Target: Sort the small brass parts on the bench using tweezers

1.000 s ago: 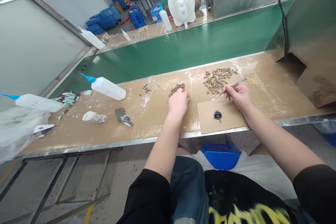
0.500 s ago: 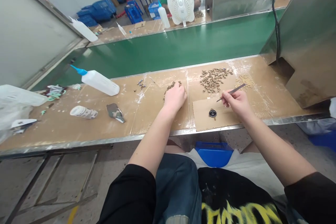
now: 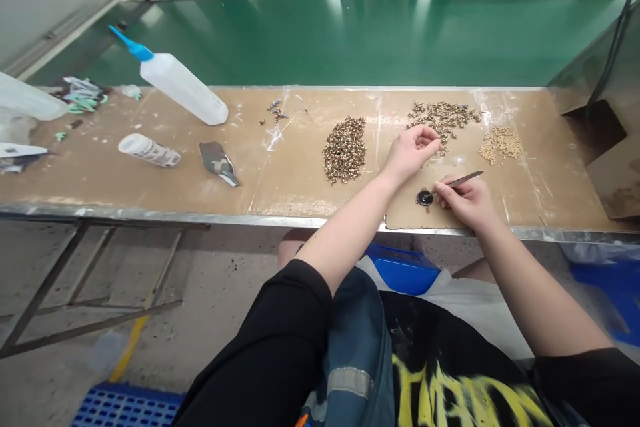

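My right hand (image 3: 469, 203) is closed round slim metal tweezers (image 3: 469, 178), their tip end low over a small round dish of glossy black stuff (image 3: 425, 198). That dish sits on a loose cardboard piece (image 3: 403, 216) at the table's front edge. My left hand (image 3: 411, 151) hovers just behind the dish, thumb and fingers pinched together; what they hold is too small to make out. Beyond it spreads a scatter of small brass-coloured pieces (image 3: 453, 117). A denser heap of similar pieces (image 3: 345, 150) lies to its left. Tiny pale beads (image 3: 500, 144) lie on the right.
Left on the cardboard-covered table are a white squeeze bottle with blue nozzle (image 3: 183, 88), a small patterned bottle (image 3: 150, 149), a camouflage-patterned piece (image 3: 219, 163) and a few small bits (image 3: 276, 110). A green belt (image 3: 300, 40) runs behind. A metal housing (image 3: 607, 80) stands right.
My left hand has left the brass heap and moved right, near the dish. The tweezers have come down to the black dish. The view has tipped downward.
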Demonstrator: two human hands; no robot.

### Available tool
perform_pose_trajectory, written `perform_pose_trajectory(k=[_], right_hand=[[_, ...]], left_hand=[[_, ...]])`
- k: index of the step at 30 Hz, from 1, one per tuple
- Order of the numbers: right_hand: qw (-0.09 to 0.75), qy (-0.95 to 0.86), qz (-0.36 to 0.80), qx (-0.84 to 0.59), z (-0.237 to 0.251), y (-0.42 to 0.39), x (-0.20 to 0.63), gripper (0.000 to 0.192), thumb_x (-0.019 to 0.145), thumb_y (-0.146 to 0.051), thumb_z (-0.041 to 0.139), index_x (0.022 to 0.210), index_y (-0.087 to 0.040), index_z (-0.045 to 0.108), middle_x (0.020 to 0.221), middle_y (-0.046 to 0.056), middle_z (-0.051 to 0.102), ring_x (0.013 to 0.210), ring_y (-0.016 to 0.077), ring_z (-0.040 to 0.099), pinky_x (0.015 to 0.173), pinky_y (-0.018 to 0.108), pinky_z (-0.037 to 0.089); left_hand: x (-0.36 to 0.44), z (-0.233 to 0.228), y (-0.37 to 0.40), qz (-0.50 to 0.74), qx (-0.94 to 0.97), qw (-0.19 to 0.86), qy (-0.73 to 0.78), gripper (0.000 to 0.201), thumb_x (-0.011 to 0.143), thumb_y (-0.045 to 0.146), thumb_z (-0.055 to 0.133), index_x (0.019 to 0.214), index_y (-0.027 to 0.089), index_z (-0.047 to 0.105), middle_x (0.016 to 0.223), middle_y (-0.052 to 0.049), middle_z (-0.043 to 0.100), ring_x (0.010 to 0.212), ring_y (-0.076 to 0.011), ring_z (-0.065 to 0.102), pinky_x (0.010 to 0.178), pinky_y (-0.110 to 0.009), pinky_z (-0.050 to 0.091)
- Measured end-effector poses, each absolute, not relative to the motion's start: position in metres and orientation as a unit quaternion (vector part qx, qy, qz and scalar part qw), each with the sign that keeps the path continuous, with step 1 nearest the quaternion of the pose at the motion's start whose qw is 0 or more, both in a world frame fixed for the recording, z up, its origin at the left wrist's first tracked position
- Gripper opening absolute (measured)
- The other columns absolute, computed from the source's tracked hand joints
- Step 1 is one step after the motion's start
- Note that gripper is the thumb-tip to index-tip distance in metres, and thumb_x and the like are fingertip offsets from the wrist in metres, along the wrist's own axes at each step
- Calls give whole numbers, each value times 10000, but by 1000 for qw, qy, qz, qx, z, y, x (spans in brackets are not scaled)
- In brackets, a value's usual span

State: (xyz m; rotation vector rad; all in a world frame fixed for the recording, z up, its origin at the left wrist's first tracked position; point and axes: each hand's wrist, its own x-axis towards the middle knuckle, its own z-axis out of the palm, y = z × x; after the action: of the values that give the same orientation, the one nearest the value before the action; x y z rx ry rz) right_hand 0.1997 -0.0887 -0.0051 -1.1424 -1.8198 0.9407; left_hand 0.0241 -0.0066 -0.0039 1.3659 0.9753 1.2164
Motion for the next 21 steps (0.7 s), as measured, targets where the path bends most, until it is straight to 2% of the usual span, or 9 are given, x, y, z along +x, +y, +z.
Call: perform_pose_trajectory(k=[7,11,16,21], right_hand=[[383,-730,336,-456,-3,-89,198,458,1004,-533,664,684,-209,711,623,47,689,553,182,618,567,328,503],[392,-716,345,-463,-2,-92,197,478,978,-577,694,674,-208,712,610,44,676,542,173,607,550,318,497],[474,-585,436,-493,6,-84,199,489,873,-656,799,725,-195,732,556,20,637,436,135,543,419,274,423],[601,-519,404,-453,11,-48,201,553,794,-740,820,703,-218,660,540,-3,592,428,127,511,402,266,387]], left_hand=[[24,-8,-9,523,560,533,359,93,910,158,719,948,160,633,939,-69,733,882,-136,707,726,-257,520],[26,-11,-9,507,585,533,342,130,909,182,721,1029,157,678,983,-76,748,866,-132,697,669,-240,484],[23,-8,-11,474,606,535,348,143,919,257,731,1025,163,711,1036,-81,768,712,-87,608,613,-237,464],[23,-11,-10,462,598,560,341,180,912,293,762,1001,173,661,972,-72,756,566,-60,529,510,-229,412]])
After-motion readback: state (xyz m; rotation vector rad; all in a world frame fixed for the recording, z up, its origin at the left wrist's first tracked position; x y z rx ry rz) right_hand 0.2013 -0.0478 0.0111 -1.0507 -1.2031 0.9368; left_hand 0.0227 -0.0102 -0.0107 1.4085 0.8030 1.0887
